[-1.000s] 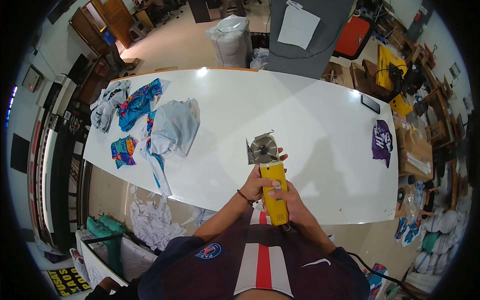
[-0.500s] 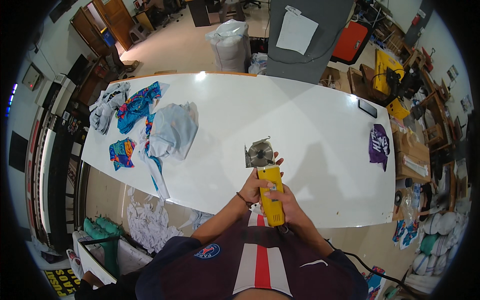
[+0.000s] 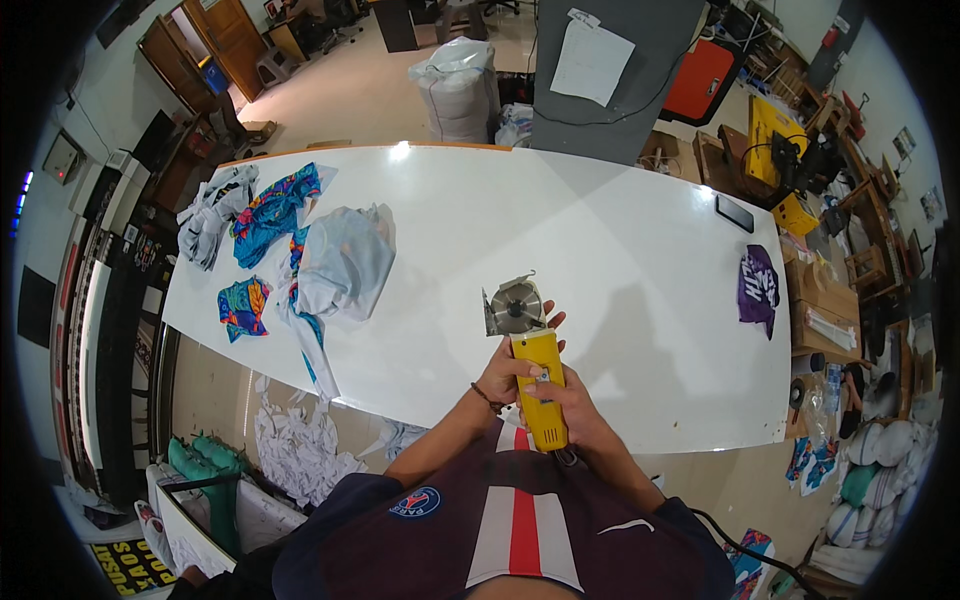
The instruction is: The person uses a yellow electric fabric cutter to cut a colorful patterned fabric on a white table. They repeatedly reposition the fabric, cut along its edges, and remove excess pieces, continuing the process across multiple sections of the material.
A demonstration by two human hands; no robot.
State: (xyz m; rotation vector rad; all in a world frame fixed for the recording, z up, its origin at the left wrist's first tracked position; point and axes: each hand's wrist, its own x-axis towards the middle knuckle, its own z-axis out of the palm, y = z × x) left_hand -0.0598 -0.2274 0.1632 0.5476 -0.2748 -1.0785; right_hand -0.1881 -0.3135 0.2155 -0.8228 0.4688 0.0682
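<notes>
A yellow electric rotary cutter with a round steel blade and metal guard at its top is held upright in front of me, over the table's near edge. My left hand grips it from the left, its thumb across the front. My right hand wraps the lower body from the right, thumb also on the front; fingertips show behind the tool. A black cord runs down to the right. To the left on the white table lie pale fabric, patterned blue pieces and a grey-white bundle.
At the table's right lie a phone and purple fabric. A wrapped white bale and a grey board stand beyond. Paper scraps cover the floor at lower left. Cardboard boxes are beside the right edge.
The cutter and both hands have shifted a little leftward in view, and the blade sits slightly lower. The table has also moved slightly in the picture. Both hands keep their grip.
</notes>
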